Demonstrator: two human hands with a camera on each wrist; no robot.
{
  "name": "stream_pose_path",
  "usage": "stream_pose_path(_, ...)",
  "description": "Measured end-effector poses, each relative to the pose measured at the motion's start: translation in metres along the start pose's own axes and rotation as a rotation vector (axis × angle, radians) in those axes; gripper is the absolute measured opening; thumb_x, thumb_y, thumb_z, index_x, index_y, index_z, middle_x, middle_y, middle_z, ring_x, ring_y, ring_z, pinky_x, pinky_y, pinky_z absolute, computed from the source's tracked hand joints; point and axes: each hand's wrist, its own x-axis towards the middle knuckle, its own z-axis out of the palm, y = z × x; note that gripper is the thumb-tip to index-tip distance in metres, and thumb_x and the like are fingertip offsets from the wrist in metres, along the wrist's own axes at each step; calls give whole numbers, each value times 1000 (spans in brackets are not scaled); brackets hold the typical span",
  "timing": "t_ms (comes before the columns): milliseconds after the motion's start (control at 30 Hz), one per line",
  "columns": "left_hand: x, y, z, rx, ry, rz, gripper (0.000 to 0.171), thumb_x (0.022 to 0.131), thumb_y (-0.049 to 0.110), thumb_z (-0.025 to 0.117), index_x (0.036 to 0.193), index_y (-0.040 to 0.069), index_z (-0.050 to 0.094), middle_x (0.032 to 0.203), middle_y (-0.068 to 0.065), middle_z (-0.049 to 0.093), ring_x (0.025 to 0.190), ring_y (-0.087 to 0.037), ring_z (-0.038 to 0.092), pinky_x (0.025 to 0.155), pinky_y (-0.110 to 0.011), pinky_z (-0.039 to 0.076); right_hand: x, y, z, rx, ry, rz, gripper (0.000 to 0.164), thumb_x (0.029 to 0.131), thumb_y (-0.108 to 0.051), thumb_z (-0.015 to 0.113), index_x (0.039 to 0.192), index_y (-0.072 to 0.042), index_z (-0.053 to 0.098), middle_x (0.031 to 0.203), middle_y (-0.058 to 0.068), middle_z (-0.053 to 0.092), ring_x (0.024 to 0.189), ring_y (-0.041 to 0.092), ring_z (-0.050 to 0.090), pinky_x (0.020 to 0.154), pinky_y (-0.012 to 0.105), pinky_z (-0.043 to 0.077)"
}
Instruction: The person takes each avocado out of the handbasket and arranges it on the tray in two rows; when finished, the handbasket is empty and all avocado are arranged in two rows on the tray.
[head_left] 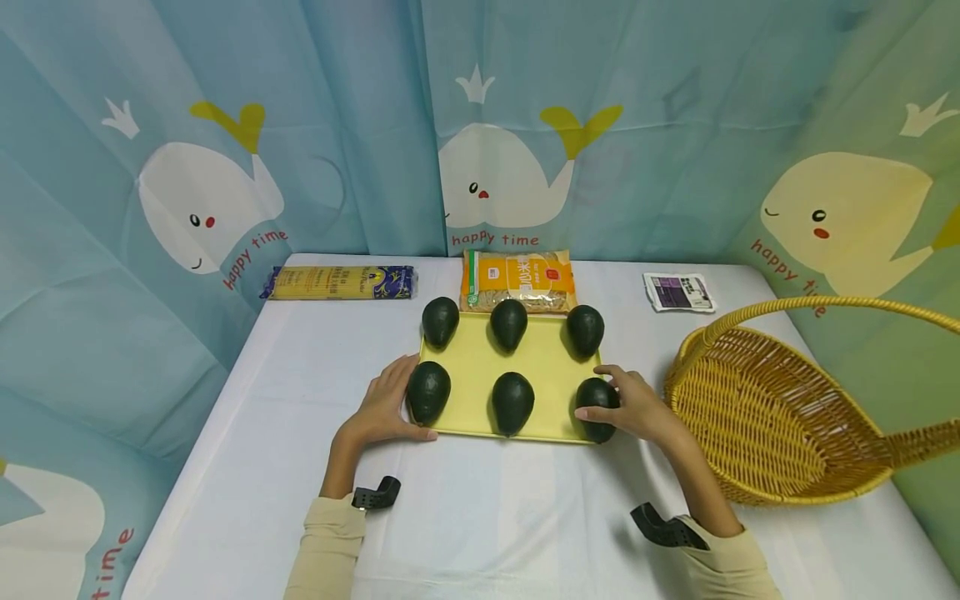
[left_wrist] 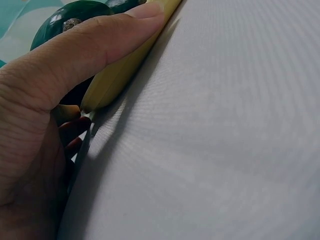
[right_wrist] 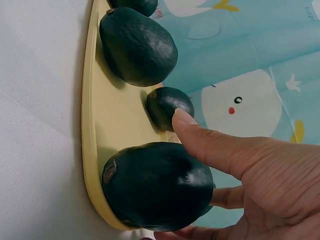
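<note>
Several dark green avocados stand in two rows on a yellow tray (head_left: 472, 358). At the tray's front left corner my left hand (head_left: 384, 404) grips the rim, its thumb (left_wrist: 117, 37) along the front edge and its fingers on the left side. The front left avocado (head_left: 429, 392) lies just inside that hand. My right hand (head_left: 633, 404) holds the front right avocado (right_wrist: 157, 185) between thumb and fingers, low over the tray's corner. Some of the right fingers are hidden behind the avocado. Between the hands sits the front middle avocado (head_left: 513, 403).
Behind the tray lies an orange grain bag (head_left: 517, 282), with a yellow and purple noodle pack (head_left: 341, 282) to its left. A small purple and white packet (head_left: 678, 292) is at the back right. The wicker basket (head_left: 750, 408) with a tall handle stands right of my right hand.
</note>
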Motion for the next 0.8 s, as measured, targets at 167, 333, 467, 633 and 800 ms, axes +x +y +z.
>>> stream_pose_path(167, 0, 0, 0, -5, -4, -2, 130, 57, 53, 88, 157, 11, 17, 163, -15, 18, 151, -35, 13, 115, -64, 17, 0, 0, -2, 20, 1, 7, 83, 80, -39, 79, 139, 7, 43, 120, 36, 53, 112, 45, 52, 90, 55, 47)
stream_pose_path(333, 1, -1, 2, 2, -11, -3, 130, 57, 53, 88, 157, 10, 16, 163, -16, 18, 150, -35, 13, 115, -63, 18, -1, 1, -4, 45, 7, 21, 82, 82, -38, 78, 140, 7, 42, 124, 38, 49, 115, 48, 52, 91, 56, 48)
stream_pose_path(467, 2, -1, 3, -5, -15, -3, 129, 58, 53, 88, 157, 11, 17, 163, -15, 19, 151, -35, 13, 115, -63, 18, -1, 3, -5, 63, 32, 31, 79, 84, -36, 76, 141, 7, 41, 126, 39, 47, 116, 50, 51, 92, 58, 47)
stream_pose_path(633, 0, 1, 1, -9, -20, -8, 128, 58, 51, 88, 157, 11, 18, 162, -15, 20, 151, -35, 14, 116, -62, 18, -2, 5, -6, 76, 93, -11, 74, 86, -33, 75, 141, 6, 42, 128, 39, 47, 117, 52, 51, 94, 60, 46)
stream_pose_path(800, -8, 4, -10, -1, -54, -21, 124, 61, 46, 89, 156, 8, 20, 162, -15, 20, 151, -35, 15, 117, -62, 19, -2, 5, -9, 93, 220, -111, 63, 92, -27, 69, 140, 5, 43, 133, 35, 46, 123, 50, 47, 92, 63, 47)
